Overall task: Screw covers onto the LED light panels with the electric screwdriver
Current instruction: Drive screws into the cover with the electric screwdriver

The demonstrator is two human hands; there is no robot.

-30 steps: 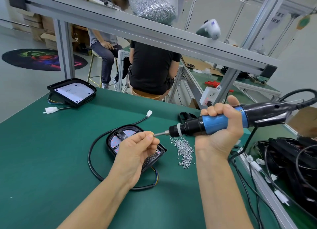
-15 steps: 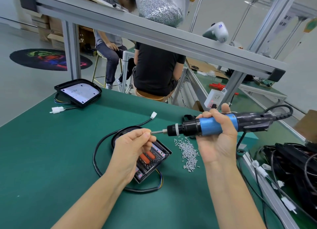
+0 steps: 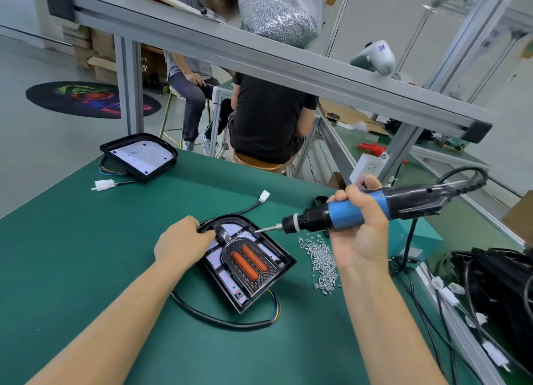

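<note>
The LED light panel (image 3: 245, 265) lies on the green bench top (image 3: 86, 269) near the middle, its black cover with two orange lenses (image 3: 249, 262) seated on the white board. The left hand (image 3: 181, 244) rests on the panel's far-left corner, its fingers curled over the rim to steady it. The right hand (image 3: 360, 228) is wrapped around the blue barrel of the electric screwdriver (image 3: 354, 211), which lies almost level with its bit pointing left. The bit tip (image 3: 258, 231) hangs just over the far edge of the panel and appears to carry a small screw, though that is too small to be sure of.

Judging from this, the screw is about to be driven and is not yet seated; whether any other screw is already in this cover cannot be made out. A pile of loose screws (image 3: 321, 262) sits just right of the panel, so supply is at hand. A second panel (image 3: 138, 156) lies at the far left with its white board bare, apparently still waiting for a cover. On the right edge a heap of black cabled units (image 3: 496, 292) suggests more work to come. The task looks to be at an early stage.
</note>
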